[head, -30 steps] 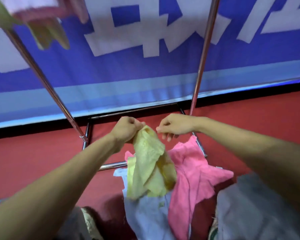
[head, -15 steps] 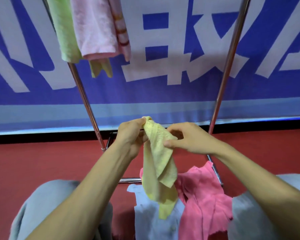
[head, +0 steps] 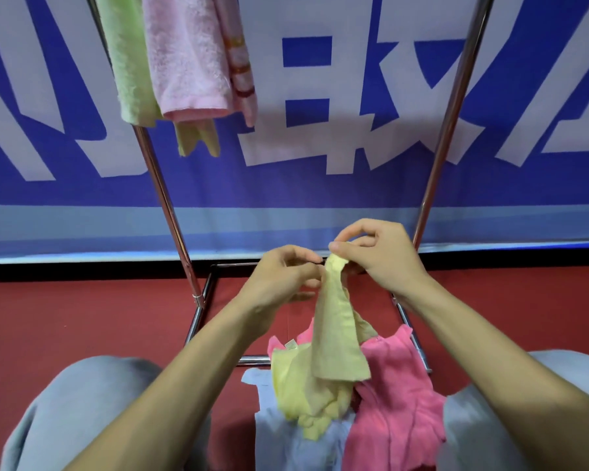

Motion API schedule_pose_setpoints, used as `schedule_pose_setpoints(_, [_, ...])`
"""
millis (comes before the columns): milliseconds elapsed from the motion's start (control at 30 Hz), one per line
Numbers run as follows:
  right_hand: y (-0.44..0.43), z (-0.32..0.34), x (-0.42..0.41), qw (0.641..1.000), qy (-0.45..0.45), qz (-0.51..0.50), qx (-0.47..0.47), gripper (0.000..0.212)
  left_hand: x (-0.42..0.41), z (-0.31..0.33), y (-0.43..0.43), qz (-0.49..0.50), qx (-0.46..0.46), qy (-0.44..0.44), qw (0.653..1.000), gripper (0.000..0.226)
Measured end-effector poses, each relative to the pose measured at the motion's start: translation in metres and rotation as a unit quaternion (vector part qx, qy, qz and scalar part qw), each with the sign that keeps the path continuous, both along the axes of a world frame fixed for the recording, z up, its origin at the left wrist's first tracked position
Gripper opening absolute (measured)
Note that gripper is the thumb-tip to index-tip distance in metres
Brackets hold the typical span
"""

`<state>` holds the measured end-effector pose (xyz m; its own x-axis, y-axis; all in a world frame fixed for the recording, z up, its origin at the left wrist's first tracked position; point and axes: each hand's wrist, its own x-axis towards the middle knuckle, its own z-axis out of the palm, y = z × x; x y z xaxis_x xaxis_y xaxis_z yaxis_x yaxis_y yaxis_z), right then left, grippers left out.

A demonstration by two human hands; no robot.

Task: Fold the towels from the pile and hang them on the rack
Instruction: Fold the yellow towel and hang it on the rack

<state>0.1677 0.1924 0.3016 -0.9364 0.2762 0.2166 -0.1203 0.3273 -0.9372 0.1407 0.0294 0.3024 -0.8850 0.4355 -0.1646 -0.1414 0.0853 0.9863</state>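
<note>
In the head view, in front of the rack (head: 436, 171), the right hand (head: 378, 256) pinches the yellow towel (head: 337, 334) by its top corner. The left hand (head: 279, 277) curls beside it (grip unclear). With so slight a hold, the towel could slip back onto the pile (head: 395, 396).
</note>
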Motion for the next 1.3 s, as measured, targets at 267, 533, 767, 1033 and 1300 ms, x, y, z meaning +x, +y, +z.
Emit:
schedule_pose_setpoints(267, [-0.002,0.004,0.004,0.996,-0.04,-0.03,-0.069,0.01,0.01,-0.019,0.013,-0.035,-0.057,0.095,0.993,0.041])
schedule_pose_setpoints(533, [-0.003,0.005,0.008,0.997,-0.068,0.016,-0.046,0.003,0.007,-0.031,0.019,0.063,-0.143,0.23,0.961,0.02])
schedule_pose_setpoints(767, [0.008,0.003,0.004,0.997,-0.071,0.013,0.002,0.004,-0.005,-0.024,0.006,-0.025,-0.17,0.247,0.954,0.013])
schedule_pose_setpoints(1033, [0.007,-0.008,0.001,0.991,-0.061,-0.035,0.109,0.004,-0.001,-0.022,0.004,-0.055,-0.094,0.099,0.989,0.012])
schedule_pose_setpoints(1300, [0.004,-0.007,0.0,0.995,-0.09,-0.003,-0.032,0.018,-0.001,-0.016,0.007,-0.037,-0.087,0.074,0.993,0.008])
